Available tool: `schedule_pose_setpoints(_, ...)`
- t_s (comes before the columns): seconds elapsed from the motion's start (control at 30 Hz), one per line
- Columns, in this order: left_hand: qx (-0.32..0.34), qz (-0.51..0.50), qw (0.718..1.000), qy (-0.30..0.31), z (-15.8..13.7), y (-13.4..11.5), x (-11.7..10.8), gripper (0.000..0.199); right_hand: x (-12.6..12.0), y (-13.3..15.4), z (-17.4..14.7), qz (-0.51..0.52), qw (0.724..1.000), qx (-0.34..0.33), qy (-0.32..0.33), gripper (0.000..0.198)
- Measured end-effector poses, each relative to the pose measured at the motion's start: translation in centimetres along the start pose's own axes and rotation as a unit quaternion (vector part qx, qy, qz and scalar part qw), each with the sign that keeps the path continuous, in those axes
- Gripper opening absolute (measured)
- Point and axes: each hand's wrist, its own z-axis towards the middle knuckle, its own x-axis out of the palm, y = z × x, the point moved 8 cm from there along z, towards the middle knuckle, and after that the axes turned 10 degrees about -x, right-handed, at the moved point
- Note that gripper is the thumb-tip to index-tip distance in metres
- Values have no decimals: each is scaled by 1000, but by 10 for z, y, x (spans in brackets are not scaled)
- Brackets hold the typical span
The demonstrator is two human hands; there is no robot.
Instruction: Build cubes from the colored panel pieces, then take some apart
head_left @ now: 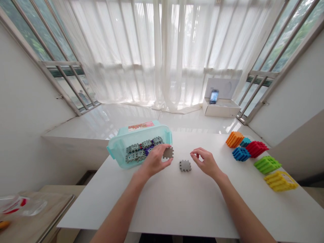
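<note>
A tile (168,153) is held by the left grip (154,159); a block (185,165) is set between, nearer the narrow, empty right grip (207,162).

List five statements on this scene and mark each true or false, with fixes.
1. The left hand holds a gray piece. True.
2. The right hand grips the yellow stack. False: they are apart.
3. Gray window pieces lie in the teal tub. True.
4. The green stack stands inside the tub. False: it is on the white table, toward its right side.
5. The open white box is beyond the table, near the curtain. True.
</note>
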Motion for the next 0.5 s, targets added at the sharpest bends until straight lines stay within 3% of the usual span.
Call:
schedule_pose_setpoints(0.13,86,-72,993,27,-13,-32,27,55,11,6,-1,92,995,44,-3,25)
schedule_pose_setpoints(0.3,120,-118,985,37,-20,-47,40,66,30,7,-6,207,974,89,18,25)
schedule_pose_setpoints(0.4,103,-118,987,20,-18,-42,39,58,30,-1,-7,278,953,123,-6,26)
schedule_pose_setpoints(0.5,61,-111,992,-11,-13,-29,36,38,25,-11,-6,330,930,158,-42,30)
